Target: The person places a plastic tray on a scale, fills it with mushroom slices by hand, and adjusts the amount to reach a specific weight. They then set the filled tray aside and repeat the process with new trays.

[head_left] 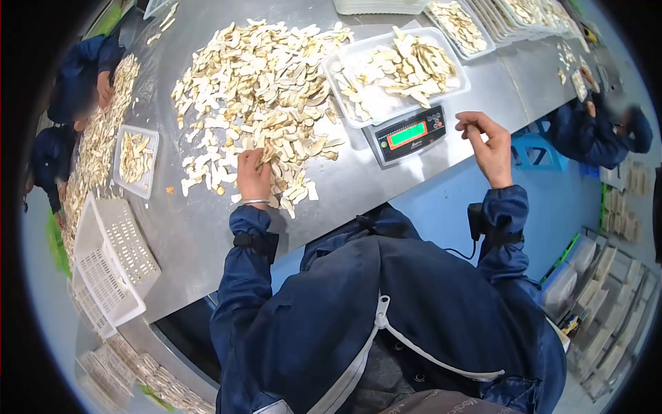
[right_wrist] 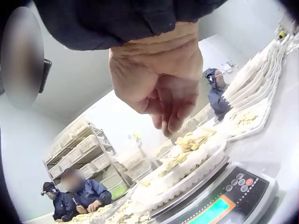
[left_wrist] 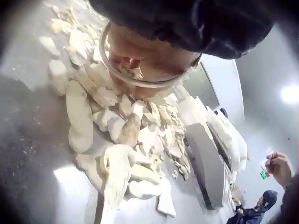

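Observation:
A large heap of pale slices (head_left: 265,83) lies on the metal table. At its near edge, the left hand (head_left: 254,178) has its fingers curled round a few slices; the left wrist view shows pale pieces under the palm of this hand (left_wrist: 149,60). The right hand (head_left: 488,148) hovers to the right of the digital scale (head_left: 412,138), its fingers loosely bent with nothing visible in them. On the scale rests a white tray (head_left: 345,114) partly filled with slices. In the right wrist view the right hand (right_wrist: 159,84) hangs above the scale (right_wrist: 243,186).
Another tray of slices (head_left: 136,159) lies to the left, near a white perforated basket (head_left: 114,259). More filled trays (head_left: 460,27) line the back right. People in dark blue work at both sides. A blue stool (head_left: 534,152) stands beyond the table's edge.

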`<state>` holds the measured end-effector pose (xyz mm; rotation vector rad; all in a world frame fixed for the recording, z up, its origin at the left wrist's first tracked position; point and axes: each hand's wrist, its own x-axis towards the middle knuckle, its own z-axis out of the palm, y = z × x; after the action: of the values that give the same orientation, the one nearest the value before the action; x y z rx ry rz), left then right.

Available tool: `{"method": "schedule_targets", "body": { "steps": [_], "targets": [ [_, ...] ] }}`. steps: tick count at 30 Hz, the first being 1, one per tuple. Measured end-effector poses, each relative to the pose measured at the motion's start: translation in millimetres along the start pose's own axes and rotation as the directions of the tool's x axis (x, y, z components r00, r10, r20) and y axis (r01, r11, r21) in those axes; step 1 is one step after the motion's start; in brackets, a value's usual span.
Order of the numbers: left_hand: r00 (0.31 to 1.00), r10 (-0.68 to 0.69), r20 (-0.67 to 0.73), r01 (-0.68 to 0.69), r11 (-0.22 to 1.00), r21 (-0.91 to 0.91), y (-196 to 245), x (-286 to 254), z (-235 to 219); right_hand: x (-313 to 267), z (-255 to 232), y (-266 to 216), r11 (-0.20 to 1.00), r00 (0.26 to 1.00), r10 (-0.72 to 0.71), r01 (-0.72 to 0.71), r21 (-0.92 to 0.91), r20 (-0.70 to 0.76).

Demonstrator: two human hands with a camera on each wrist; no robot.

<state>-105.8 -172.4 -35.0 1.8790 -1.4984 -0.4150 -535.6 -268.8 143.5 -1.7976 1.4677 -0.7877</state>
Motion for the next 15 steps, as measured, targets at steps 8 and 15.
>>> {"method": "schedule_targets", "body": {
  "steps": [8,15],
  "targets": [
    [0.881,-0.471,-0.039,0.369,0.739,-0.564,-19,15,-22,-3,-17,22,0.992,0.985,0.123,-0.124,0.002,-0.122],
    [0.975,-0.060,-0.212,0.103,0.974,0.200,27,33,-26,31,-5,38,0.968,0.980,-0.167,0.142,-0.209,-0.110]
  ]
}}
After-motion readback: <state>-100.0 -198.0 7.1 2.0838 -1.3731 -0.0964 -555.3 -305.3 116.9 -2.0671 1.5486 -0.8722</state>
